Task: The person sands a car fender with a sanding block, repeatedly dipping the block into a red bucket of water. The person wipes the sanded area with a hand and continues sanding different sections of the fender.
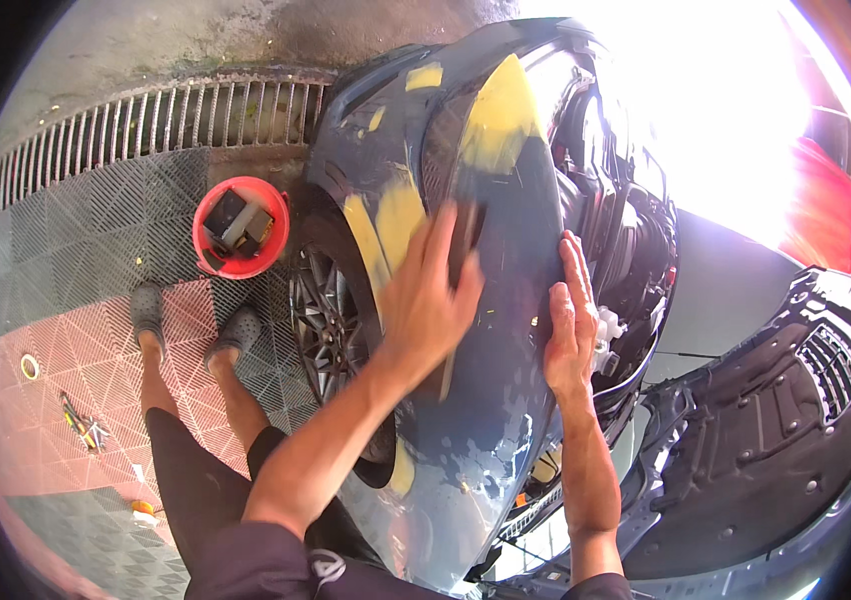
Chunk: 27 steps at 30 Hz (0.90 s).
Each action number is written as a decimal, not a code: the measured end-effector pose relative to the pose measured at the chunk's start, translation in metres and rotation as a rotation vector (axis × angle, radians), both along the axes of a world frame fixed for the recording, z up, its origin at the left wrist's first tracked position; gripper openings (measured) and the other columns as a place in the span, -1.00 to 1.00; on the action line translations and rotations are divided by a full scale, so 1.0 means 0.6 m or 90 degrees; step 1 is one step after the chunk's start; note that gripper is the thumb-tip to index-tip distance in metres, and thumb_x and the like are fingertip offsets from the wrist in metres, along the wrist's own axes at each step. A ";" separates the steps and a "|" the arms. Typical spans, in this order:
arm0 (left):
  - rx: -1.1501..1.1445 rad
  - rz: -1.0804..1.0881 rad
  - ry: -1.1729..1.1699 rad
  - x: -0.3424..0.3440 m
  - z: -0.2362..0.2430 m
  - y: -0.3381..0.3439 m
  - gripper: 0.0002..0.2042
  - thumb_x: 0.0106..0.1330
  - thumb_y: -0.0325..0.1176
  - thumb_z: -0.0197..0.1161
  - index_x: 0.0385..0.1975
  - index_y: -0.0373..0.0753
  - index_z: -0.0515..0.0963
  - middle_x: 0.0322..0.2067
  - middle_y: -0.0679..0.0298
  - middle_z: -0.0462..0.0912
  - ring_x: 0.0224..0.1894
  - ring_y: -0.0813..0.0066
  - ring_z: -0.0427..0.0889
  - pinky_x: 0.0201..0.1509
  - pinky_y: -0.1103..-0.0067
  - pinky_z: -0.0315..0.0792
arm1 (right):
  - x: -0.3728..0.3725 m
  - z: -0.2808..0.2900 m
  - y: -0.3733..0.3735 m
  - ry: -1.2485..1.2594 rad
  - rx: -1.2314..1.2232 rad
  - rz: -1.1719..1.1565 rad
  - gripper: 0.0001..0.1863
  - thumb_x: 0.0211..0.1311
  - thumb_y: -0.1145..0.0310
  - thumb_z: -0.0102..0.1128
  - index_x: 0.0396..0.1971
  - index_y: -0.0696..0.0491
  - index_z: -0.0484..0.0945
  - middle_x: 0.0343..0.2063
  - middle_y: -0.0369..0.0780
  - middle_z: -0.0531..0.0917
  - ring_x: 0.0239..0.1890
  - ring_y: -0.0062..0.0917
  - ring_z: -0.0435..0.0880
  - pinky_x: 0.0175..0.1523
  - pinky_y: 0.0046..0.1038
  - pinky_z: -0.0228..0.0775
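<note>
Pressed over the car's grey fender (506,215), my left hand (431,305) is smeared by motion. Its fingers and thumb lie over a long, narrow brownish sanding block (447,378), whose ends show above and below the hand. Yellow filler (502,112) covers patches of the fender, and the paint is worn through in blotches lower down. My right hand (574,330) holds nothing. Its fingers are stretched out along the fender's inner edge, beside the open engine bay (618,245).
A red bucket (284,222) with dark blocks inside stands left of the front wheel (326,310). Farther left on the tiled floor lie a tape roll (31,367) and a small tool (83,425). The detached-looking black-lined hood (746,470) is at the right. A drain grate (161,125) runs behind.
</note>
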<state>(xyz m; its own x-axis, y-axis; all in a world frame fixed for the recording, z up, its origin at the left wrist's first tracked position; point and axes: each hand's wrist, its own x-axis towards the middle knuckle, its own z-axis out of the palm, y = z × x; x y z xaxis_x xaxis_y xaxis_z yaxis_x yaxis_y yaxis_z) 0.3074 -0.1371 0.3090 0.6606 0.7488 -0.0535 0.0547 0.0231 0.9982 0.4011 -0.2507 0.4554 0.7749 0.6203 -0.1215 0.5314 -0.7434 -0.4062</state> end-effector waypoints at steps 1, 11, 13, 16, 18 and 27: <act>0.011 -0.024 0.027 -0.044 0.000 -0.034 -0.38 0.50 -0.30 0.35 0.52 -0.37 0.41 0.32 -0.15 0.64 0.36 -0.15 0.67 0.35 0.17 0.64 | 0.003 0.003 -0.001 -0.001 -0.003 -0.001 -0.32 0.75 0.11 -0.10 0.61 0.28 0.35 0.63 0.06 0.38 0.73 -0.14 0.22 0.77 -0.14 -0.09; 0.014 0.000 0.040 0.003 0.003 0.003 -0.38 0.50 -0.27 0.37 0.51 -0.33 0.43 0.28 -0.10 0.66 0.24 -0.15 0.74 0.20 0.21 0.69 | 0.015 -0.010 0.002 -0.012 0.009 0.009 -0.34 0.72 0.15 -0.10 0.58 0.29 0.39 0.60 0.10 0.42 0.72 -0.07 0.25 0.75 -0.14 -0.03; -0.008 -0.022 -0.001 -0.113 -0.008 -0.068 -0.35 0.45 -0.35 0.43 0.51 -0.36 0.42 0.30 -0.18 0.64 0.33 -0.13 0.71 0.33 0.21 0.66 | 0.013 -0.014 0.007 -0.008 0.013 0.004 -0.33 0.73 0.13 -0.10 0.58 0.28 0.39 0.60 0.08 0.42 0.72 -0.09 0.25 0.75 -0.14 -0.04; -0.045 -0.056 0.008 -0.173 -0.012 -0.094 -0.38 0.49 -0.33 0.40 0.50 -0.38 0.43 0.32 -0.19 0.63 0.33 -0.16 0.70 0.36 0.20 0.64 | 0.011 -0.010 0.005 -0.009 0.001 -0.016 -0.33 0.75 0.10 -0.10 0.59 0.28 0.38 0.61 0.05 0.42 0.73 -0.13 0.24 0.76 -0.14 -0.06; -0.036 -0.039 0.054 -0.145 -0.036 -0.074 -0.40 0.52 -0.31 0.37 0.50 -0.39 0.43 0.32 -0.19 0.63 0.34 -0.18 0.69 0.39 0.20 0.61 | 0.010 -0.013 -0.001 -0.004 0.003 -0.024 -0.33 0.76 0.09 -0.10 0.59 0.27 0.38 0.61 0.03 0.42 0.73 -0.14 0.23 0.77 -0.14 -0.08; -0.081 -0.025 0.129 -0.093 -0.056 -0.037 -0.43 0.61 -0.20 0.28 0.49 -0.38 0.44 0.35 -0.14 0.61 0.33 -0.17 0.68 0.38 0.16 0.58 | 0.007 -0.017 0.000 -0.022 0.018 -0.024 -0.33 0.78 0.05 -0.08 0.59 0.24 0.40 0.61 -0.01 0.44 0.71 -0.21 0.27 0.78 -0.10 -0.08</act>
